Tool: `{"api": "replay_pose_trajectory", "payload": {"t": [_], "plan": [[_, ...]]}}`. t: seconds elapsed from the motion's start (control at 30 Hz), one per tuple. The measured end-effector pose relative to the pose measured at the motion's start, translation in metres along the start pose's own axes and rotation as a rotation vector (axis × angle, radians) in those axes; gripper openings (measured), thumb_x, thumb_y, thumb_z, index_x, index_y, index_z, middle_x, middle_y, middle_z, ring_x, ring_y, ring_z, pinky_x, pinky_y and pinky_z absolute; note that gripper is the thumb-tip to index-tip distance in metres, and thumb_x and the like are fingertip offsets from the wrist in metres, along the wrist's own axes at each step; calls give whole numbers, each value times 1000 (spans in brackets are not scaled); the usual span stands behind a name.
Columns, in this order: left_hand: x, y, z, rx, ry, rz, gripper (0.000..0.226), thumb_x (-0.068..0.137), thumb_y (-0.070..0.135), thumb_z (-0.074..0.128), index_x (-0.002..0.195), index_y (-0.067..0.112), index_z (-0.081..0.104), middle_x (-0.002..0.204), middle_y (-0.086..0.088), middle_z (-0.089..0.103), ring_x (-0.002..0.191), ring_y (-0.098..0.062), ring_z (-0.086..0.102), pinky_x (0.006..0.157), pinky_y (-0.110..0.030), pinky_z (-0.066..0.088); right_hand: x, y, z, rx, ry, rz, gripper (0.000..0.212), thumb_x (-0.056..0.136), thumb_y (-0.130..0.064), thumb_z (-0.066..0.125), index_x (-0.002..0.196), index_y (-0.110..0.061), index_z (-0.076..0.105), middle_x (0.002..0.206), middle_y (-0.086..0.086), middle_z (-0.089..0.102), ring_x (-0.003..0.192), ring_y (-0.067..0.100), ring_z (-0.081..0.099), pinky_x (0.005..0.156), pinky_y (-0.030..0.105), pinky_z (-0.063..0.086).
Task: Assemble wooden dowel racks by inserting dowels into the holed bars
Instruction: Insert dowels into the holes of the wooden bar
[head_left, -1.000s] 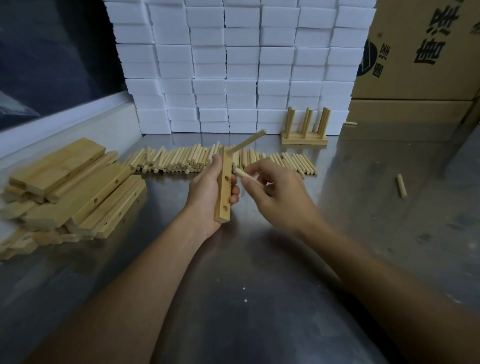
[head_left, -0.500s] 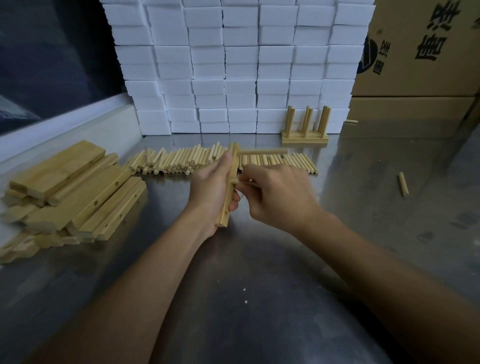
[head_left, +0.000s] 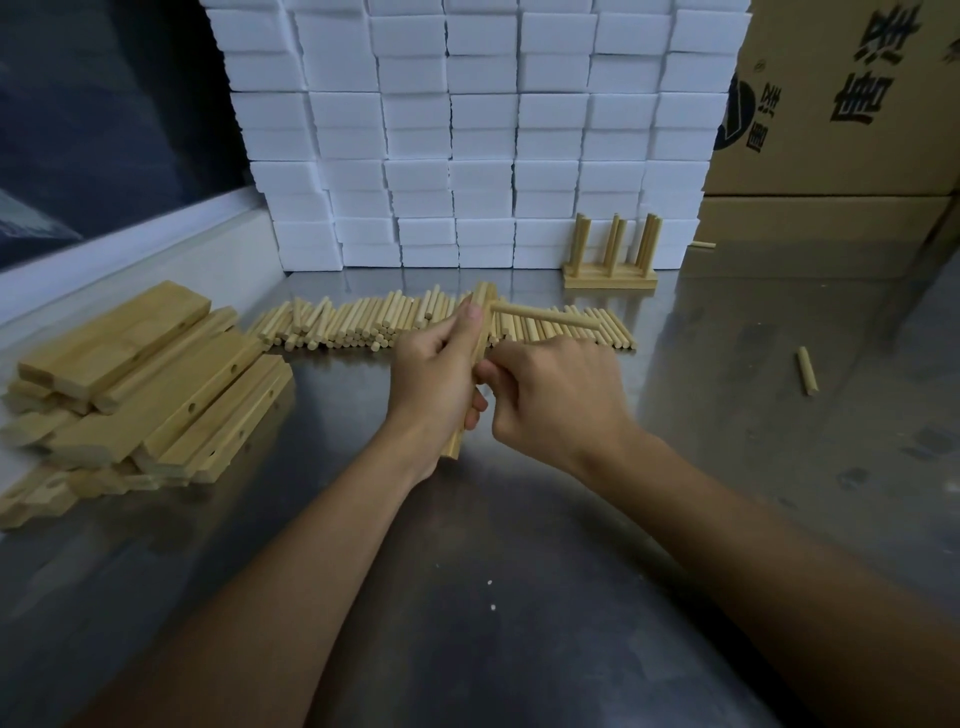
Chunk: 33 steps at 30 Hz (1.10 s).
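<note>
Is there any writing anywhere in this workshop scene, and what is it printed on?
Large black characters, seemingly Chinese, on the cardboard box: printed sideways and cut off by the frame, so I cannot read them.
Round dark logo on the same box: partly hidden, unreadable.
White foam blocks and wooden parts: no writing visible.

Two hands (head_left: 441, 374), one finished rack (head_left: 610, 278), one stray dowel (head_left: 807, 370), two cartons (head_left: 852, 93)

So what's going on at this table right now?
A person is building a wooden dowel rack. The left hand grips a holed bar upright, with one dowel already sticking out sideways near its top. The right hand is curled against the bar's middle, apparently pushing in a second dowel, which is hidden. Loose dowels lie in a row behind, spare bars are piled left, and a finished rack stands at the back.
</note>
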<state>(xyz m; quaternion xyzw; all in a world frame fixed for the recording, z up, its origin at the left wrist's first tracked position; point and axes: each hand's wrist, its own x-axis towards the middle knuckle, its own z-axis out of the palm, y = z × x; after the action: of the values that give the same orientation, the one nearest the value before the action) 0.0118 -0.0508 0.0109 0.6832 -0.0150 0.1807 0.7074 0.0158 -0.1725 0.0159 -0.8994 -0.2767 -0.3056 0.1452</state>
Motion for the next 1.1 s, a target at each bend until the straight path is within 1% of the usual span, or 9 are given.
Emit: {"api": "replay_pose_trajectory", "payload": {"t": [0.17,0.27,0.37,0.43,0.5,0.57,0.83,0.97,1.1], "plan": [[1,-2,1,90,25,94,52,101,42,52,52,30,61,47,5,51,36,-15,46,35,-23,34,-4,-5,-5,-25,69,-28,40,84,-38,30,68,-17,60,54,0,58,44,25,48,47,27,33],[1,-6,1,147,59,216,36,101,41,51,87,16,73,50,11,61,35,-11,46,33,-21,34,-2,-5,-3,90,9,72,40,87,-40,28,76,-21,61,58,0,56,53,27,51,52,33,37],[0,-5,2,166,66,336,35,99,42,51,119,21,71,100,8,66,38,-8,46,35,-19,36,0,1,-3,236,8,61,26,91,-31,42,84,-17,62,61,2,58,54,27,52,54,39,44],[-2,-2,2,117,44,374,28,98,42,51,118,38,70,105,-5,67,39,-10,47,36,-20,36,-1,4,-5,246,49,11,25,92,-29,45,83,-11,61,57,3,55,50,26,48,50,40,42],[-3,-3,3,81,28,328,23,99,39,51,114,49,66,66,1,70,38,-12,46,35,-22,36,-2,4,-7,202,85,-54,27,92,-26,49,77,-8,62,54,4,54,46,26,48,46,39,42],[-3,-5,2,58,42,263,23,101,33,52,112,38,71,48,5,48,38,-15,45,34,-23,36,-2,4,-8,126,113,-104,27,91,-23,53,71,-9,64,53,3,57,44,25,50,44,37,43],[-2,-9,4,62,60,148,38,103,30,52,119,-3,63,49,10,51,38,-14,46,35,-23,35,3,6,-7,279,3,63,25,92,-24,58,73,-12,70,56,-1,59,53,18,49,56,37,45],[-3,-5,8,-139,-3,-34,26,101,29,54,94,13,74,56,-2,54,41,-18,47,37,-25,36,4,6,-18,456,160,121,13,80,-15,62,71,-8,68,63,-2,65,58,12,59,61,36,51],[-3,-2,10,-286,7,-230,26,103,29,51,109,10,68,59,-6,55,41,-17,48,38,-22,35,4,6,-25,618,227,166,12,73,-10,55,72,-5,67,63,1,65,57,16,64,55,40,54]]}}
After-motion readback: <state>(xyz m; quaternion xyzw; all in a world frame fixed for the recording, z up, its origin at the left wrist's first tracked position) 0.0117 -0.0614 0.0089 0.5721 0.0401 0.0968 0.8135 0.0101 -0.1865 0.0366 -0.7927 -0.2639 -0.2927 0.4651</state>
